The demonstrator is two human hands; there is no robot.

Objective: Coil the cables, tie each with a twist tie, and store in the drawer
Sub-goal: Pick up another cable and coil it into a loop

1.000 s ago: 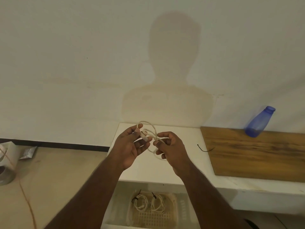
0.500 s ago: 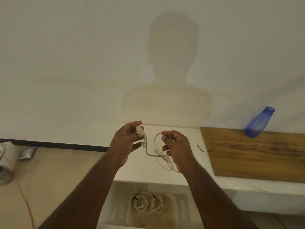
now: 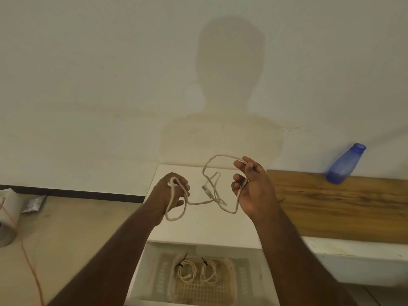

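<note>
A white cable (image 3: 212, 186) hangs slack between both hands above the white cabinet top (image 3: 198, 221). My left hand (image 3: 171, 193) grips one end, with a loop drooping below its wrist. My right hand (image 3: 251, 191) holds the cable in its fingers, a strand arching from its fingertips back to the middle. A connector dangles between the hands. Below, the open drawer (image 3: 145, 274) holds a beige basket (image 3: 229, 286) with two coiled white cables (image 3: 196, 271), each bound by a black twist tie. Another black twist tie (image 3: 280, 199) peeks out behind my right hand.
A wooden board (image 3: 342, 206) lies on the counter to the right, with a blue plastic bottle (image 3: 344, 164) leaning on the wall behind it. On the floor at left sit a tape roll (image 3: 6, 217), a foil packet (image 3: 33, 203) and a thin orange cord (image 3: 31, 268).
My hands have moved apart, and the cable that was bunched between them now hangs loose. My right hand rose and shifted right over the twist tie.
</note>
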